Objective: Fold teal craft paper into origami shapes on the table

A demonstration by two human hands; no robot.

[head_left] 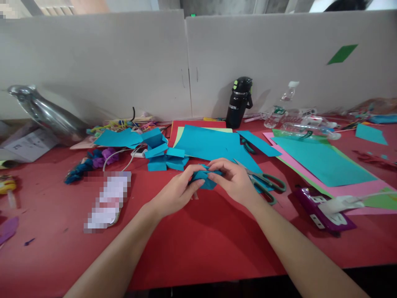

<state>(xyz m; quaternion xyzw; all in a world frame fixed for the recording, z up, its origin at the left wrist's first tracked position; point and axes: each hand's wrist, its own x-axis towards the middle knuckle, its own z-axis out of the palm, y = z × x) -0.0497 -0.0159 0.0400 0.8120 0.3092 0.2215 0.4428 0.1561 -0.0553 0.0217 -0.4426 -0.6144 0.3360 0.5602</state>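
A small folded piece of blue paper (208,183) is held between both hands above the red table. My left hand (182,186) pinches its left side, with the thumb on the front. On its right side, my right hand (232,180) grips it with thumb and fingers. Several folded blue paper pieces (157,151) stand just beyond my left hand. Flat blue sheets (211,142) lie behind the hands, over red and yellow-green paper. Green-handled scissors (266,182) rest right beside my right hand.
On the red table (186,248) are a phone (108,198) at left and a purple power strip (322,209) at right. A black bottle (238,103), plastic bottles (281,107) and a metal jug (46,111) stand near the white partition (124,62). Coloured sheets (328,161) lie right.
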